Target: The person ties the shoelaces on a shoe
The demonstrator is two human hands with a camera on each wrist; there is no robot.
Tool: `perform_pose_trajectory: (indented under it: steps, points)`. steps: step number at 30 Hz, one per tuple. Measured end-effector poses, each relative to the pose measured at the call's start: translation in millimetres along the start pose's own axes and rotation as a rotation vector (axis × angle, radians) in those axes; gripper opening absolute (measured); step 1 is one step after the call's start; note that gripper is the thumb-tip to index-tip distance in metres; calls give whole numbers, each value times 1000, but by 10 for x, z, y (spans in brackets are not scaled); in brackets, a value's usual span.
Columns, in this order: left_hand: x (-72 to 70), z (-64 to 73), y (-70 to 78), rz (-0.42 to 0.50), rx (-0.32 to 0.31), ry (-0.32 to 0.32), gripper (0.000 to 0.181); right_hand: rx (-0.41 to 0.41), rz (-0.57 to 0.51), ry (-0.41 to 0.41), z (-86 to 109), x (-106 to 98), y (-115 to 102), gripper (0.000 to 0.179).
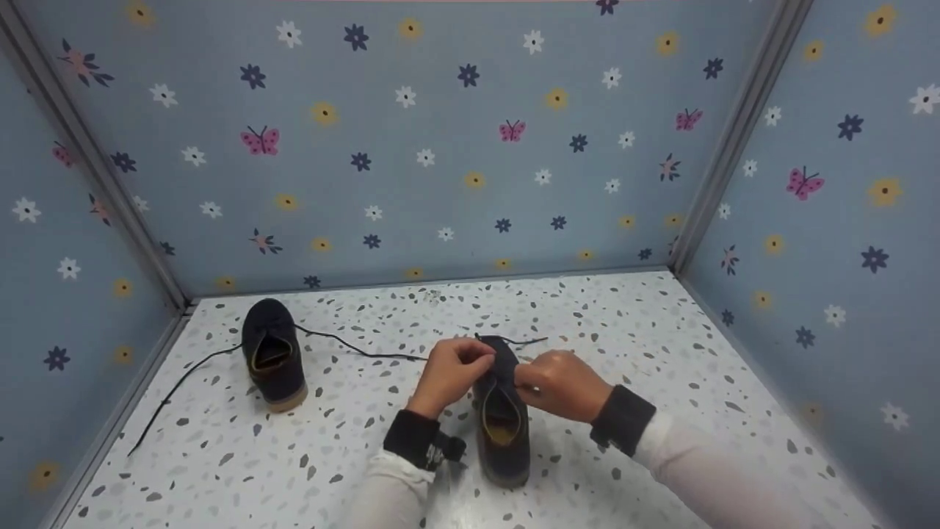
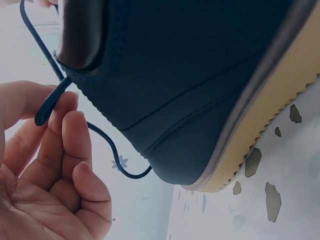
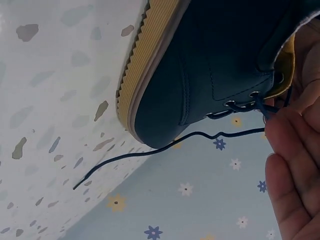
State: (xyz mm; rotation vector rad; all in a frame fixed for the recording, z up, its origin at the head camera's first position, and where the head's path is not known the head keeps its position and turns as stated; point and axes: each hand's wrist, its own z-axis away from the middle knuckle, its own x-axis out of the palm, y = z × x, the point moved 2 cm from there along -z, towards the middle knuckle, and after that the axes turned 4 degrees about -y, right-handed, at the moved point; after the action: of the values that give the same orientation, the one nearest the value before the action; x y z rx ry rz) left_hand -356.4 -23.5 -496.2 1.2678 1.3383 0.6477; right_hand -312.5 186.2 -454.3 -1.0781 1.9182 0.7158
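A dark blue lace-up shoe (image 1: 501,433) with a tan ridged sole stands on the speckled surface, its toe pointing away from me. Over its front, my left hand (image 1: 454,375) pinches a small loop of the dark shoelace (image 2: 52,102) between thumb and finger. On the other side, my right hand (image 1: 562,384) pinches the lace close to the top eyelets, with its fingers (image 3: 285,135) curled. One loose lace end (image 3: 145,154) trails past the toe in the right wrist view. The exact crossing of the laces is partly hidden by the fingers.
A matching shoe (image 1: 273,360) stands to the left, its laces (image 1: 183,382) spread out on both sides. Flowered blue panels (image 1: 440,147) enclose the white speckled surface (image 1: 352,426) at the back, left and right.
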Motion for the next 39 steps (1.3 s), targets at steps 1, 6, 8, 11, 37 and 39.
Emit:
perform_pose_trajectory:
  steps: [1, 6, 8, 11, 37, 39]
  points:
    - [-1, 1, 4, 1, 1, 0, 17, 7, 13, -6, -6, 14, -6, 26]
    - [-11, 8, 8, -4, 18, -3, 14, 60, 18, -39, -38, 73, -25, 23]
    - [-18, 12, 8, -7, 19, -8, 13, 98, 6, -58, -47, 97, -21, 20]
    - [-31, 16, 5, -13, 17, -21, 12, 167, -6, -89, -52, 129, -6, 15]
    - [-102, 17, -38, -35, -7, -113, 12, 534, -233, -220, 47, 102, 471, 11]
    - [-105, 18, -38, -35, -5, -126, 13, 581, -272, -224, 30, 120, 528, 9]
